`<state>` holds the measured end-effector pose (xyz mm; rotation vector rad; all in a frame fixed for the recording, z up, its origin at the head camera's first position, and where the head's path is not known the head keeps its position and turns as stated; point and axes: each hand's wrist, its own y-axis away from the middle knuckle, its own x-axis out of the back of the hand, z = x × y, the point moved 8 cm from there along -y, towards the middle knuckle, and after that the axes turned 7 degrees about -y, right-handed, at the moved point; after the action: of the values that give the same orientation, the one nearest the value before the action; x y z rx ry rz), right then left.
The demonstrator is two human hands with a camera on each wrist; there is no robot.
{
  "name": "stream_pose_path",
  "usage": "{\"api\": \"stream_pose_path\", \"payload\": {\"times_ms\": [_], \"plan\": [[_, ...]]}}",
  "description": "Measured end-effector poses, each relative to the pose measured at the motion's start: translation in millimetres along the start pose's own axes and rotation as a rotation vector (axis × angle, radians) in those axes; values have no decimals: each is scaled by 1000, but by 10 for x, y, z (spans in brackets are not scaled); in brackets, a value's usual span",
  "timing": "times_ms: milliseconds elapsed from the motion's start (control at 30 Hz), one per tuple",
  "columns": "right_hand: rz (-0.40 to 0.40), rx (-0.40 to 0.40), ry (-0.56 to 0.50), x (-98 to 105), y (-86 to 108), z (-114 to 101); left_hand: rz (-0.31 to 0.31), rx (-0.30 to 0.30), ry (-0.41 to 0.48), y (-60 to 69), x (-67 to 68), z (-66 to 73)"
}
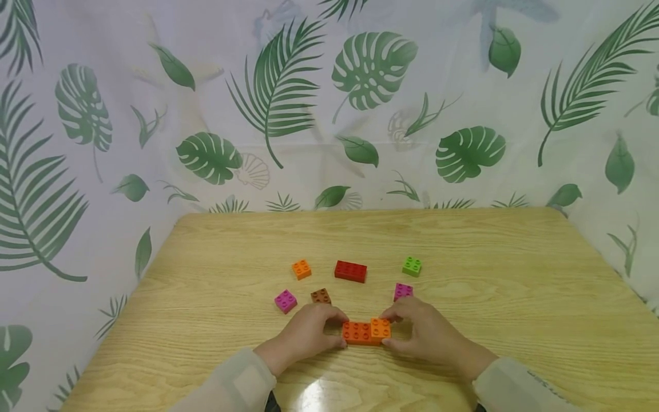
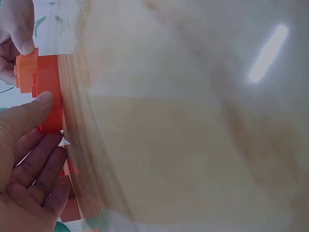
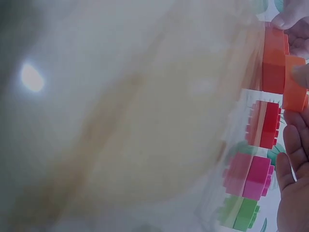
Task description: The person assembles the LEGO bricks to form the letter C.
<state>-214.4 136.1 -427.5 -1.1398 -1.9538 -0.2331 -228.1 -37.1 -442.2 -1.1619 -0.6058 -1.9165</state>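
A long red-orange brick lies on the table near its front, with a small light-orange brick on its right end. My left hand pinches the long brick's left end between thumb and fingers. My right hand grips the small orange brick at the right end. In the left wrist view the left thumb lies on the side of the long brick, its other fingers loosely bent below. The right wrist view shows the right thumb against the orange brick, which overhangs the long brick's end slightly.
Behind the hands lie an orange brick, a long dark red brick, a green brick, a brown brick and two magenta bricks, one right by the right hand's fingers. A leaf-patterned cloth hangs behind the table.
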Motion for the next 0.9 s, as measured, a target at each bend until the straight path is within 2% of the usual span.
{"api": "stream_pose_path", "payload": {"times_ms": [133, 267, 400, 700, 800, 900], "plan": [[-6, -13, 6, 0, -4, -1, -4, 3, 43, 23, 2, -24], [-15, -28, 20, 0, -5, 2, 28, 37, 125, 72, 46, -103], [-26, -36, 27, 4, -8, 3, 109, 80, 182, 151, 165, -203], [-20, -14, 31, 1, -11, 11, 343, 149, 150, 321, 455, -433], [-20, -13, 33, 0, -11, 12, 390, 172, 132, 357, 511, -504], [-22, -16, 33, -2, -12, 16, 405, 204, 113, 379, 543, -573]]}}
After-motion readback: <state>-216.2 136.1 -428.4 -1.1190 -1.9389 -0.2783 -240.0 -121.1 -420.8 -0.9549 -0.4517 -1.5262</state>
